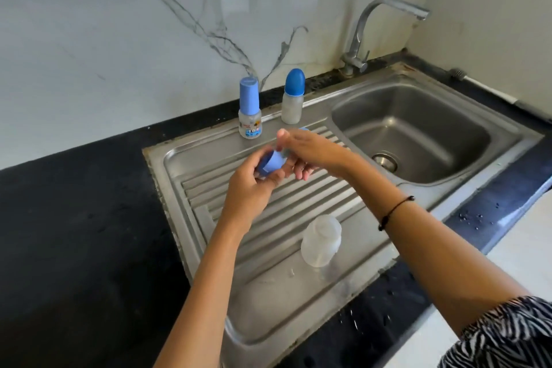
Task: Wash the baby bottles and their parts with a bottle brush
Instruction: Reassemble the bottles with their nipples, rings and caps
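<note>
My left hand (254,185) grips a blue bottle cap piece (272,164) over the ribbed steel drainboard (286,212). My right hand (310,152) meets it from the right and pinches a small part at the cap's top; what it pinches is mostly hidden. A clear bottle body (321,240) stands mouth down on the drainboard near me. At the back stand a small printed bottle with a tall blue cap (249,109) and a frosted bottle with a rounded blue cap (293,97). A bit of another blue part (304,129) shows behind my right hand.
The sink basin (418,128) with its drain (385,161) lies to the right, under a steel tap (367,36). Black countertop (74,218) surrounds the sink. A brush (478,84) lies on the counter behind the basin. Water drops dot the front counter edge.
</note>
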Motion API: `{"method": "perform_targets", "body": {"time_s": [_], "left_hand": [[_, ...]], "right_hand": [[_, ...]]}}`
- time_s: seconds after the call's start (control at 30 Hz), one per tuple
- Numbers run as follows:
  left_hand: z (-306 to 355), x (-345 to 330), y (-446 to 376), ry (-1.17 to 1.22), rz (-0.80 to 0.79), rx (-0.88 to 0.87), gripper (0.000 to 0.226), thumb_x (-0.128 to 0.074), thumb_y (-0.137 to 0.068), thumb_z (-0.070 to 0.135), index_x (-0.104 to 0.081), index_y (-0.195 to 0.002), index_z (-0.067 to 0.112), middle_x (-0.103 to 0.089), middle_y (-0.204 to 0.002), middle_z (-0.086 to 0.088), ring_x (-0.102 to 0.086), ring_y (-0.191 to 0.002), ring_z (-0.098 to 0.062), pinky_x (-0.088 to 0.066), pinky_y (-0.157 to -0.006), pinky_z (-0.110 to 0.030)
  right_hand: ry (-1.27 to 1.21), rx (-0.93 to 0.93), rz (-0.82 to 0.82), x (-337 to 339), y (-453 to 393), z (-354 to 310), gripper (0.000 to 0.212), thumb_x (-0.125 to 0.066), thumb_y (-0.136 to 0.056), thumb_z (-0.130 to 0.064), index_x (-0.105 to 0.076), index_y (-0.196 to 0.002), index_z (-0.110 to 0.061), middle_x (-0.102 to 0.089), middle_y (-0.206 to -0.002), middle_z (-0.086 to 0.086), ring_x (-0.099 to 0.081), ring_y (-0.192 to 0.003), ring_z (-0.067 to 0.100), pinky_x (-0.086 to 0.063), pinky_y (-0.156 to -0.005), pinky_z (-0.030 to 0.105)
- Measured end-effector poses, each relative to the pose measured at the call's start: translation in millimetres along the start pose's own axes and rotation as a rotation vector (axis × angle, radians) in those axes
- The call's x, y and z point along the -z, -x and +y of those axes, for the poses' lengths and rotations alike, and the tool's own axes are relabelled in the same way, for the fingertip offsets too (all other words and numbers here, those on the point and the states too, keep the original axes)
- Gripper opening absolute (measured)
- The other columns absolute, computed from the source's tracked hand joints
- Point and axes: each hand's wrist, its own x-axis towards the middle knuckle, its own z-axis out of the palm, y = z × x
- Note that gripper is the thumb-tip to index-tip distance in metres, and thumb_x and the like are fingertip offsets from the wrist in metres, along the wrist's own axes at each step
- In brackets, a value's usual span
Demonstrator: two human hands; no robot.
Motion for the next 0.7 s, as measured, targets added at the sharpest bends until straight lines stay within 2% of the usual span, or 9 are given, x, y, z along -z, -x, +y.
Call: {"method": "perform_targets", "body": {"time_s": [0.07,0.13,0.17,0.23,0.27,0.33,0.43,0.6,0.7], "left_hand": [[-7,0,-3,0.025,0.043,0.068,0.035,-0.067,-0.086,0.018,-0.054,-0.114,0.036,-0.062,-0.115,0.011,-0.059,-0.104,-0.007,-0.048,-0.089,-0.021],[-10,-1,-5,0.048,0.096,0.116,0.033,-0.068,-0.086,0.015,-0.056,-0.111,0.032,-0.064,-0.118,0.004,-0.061,-0.104,-0.011,-0.049,-0.092,-0.027],[-11,-2,-6,0.048,0.115,0.127,0.033,-0.068,-0.086,0.013,-0.056,-0.111,0.030,-0.064,-0.117,0.003,-0.061,-0.103,-0.012,-0.048,-0.092,-0.028],[-9,-1,-7,0.033,0.131,0.138,0.034,-0.068,-0.086,0.012,-0.054,-0.112,0.029,-0.063,-0.112,0.006,-0.060,-0.101,-0.010,-0.047,-0.089,-0.024],[-8,0,-7,0.027,0.129,0.134,0.034,-0.068,-0.086,0.012,-0.054,-0.112,0.029,-0.062,-0.109,0.008,-0.060,-0.099,-0.009,-0.046,-0.085,-0.020],[-4,1,-7,0.007,0.127,0.124,0.036,-0.068,-0.086,0.013,-0.054,-0.117,0.026,-0.061,-0.105,0.011,-0.059,-0.094,-0.003,-0.044,-0.078,-0.013],[1,1,-7,-0.010,0.126,0.120,0.040,-0.068,-0.086,0.014,-0.055,-0.123,0.021,-0.060,-0.106,0.010,-0.058,-0.091,-0.002,-0.043,-0.076,-0.012],[10,-1,-3,0.009,0.087,0.099,0.033,-0.069,-0.085,0.018,-0.052,-0.111,0.029,-0.057,-0.097,0.019,-0.057,-0.088,0.003,-0.045,-0.072,-0.013],[18,0,2,0.080,0.074,0.107,0.031,-0.068,-0.086,0.017,-0.052,-0.110,0.030,-0.059,-0.100,0.015,-0.058,-0.092,0.000,-0.046,-0.073,-0.016]], "right_hand": [[0.464,0.048,0.123,-7,-25,2,0.037,-0.039,-0.098,-0.040,-0.050,-0.120,-0.012,-0.064,-0.099,0.014,-0.063,-0.080,0.026,-0.054,-0.071,0.038],[0.773,0.083,0.068,-16,-44,3,0.035,-0.045,-0.096,-0.026,-0.045,-0.129,-0.017,-0.061,-0.116,0.013,-0.059,-0.103,0.029,-0.048,-0.089,0.040],[0.845,0.082,0.028,-18,-53,6,0.034,-0.049,-0.094,-0.024,-0.047,-0.127,-0.019,-0.061,-0.117,0.010,-0.057,-0.107,0.028,-0.046,-0.091,0.038],[0.946,0.090,0.001,-22,-66,11,0.010,-0.053,-0.090,-0.022,-0.056,-0.100,-0.019,-0.063,-0.106,0.005,-0.059,-0.098,0.023,-0.047,-0.083,0.034],[0.988,0.107,0.004,-23,-70,13,0.004,-0.053,-0.090,-0.019,-0.053,-0.086,-0.019,-0.062,-0.096,0.002,-0.058,-0.090,0.021,-0.046,-0.078,0.031],[1.010,0.139,0.017,-26,-73,15,0.013,-0.053,-0.090,-0.012,-0.048,-0.081,-0.019,-0.054,-0.085,-0.002,-0.051,-0.079,0.018,-0.042,-0.072,0.029],[0.988,0.164,0.074,-24,-69,17,0.009,-0.052,-0.089,-0.009,-0.052,-0.083,-0.014,-0.055,-0.083,0.001,-0.049,-0.076,0.017,-0.044,-0.073,0.030],[0.832,0.118,0.185,-2,-42,6,0.021,-0.047,-0.092,-0.021,-0.050,-0.075,-0.008,-0.057,-0.069,0.010,-0.053,-0.067,0.021,-0.047,-0.070,0.035],[0.689,0.112,0.218,20,-13,-10,0.012,-0.050,-0.093,-0.017,-0.054,-0.089,-0.006,-0.066,-0.083,0.010,-0.058,-0.064,0.017,-0.053,-0.071,0.031]]}}
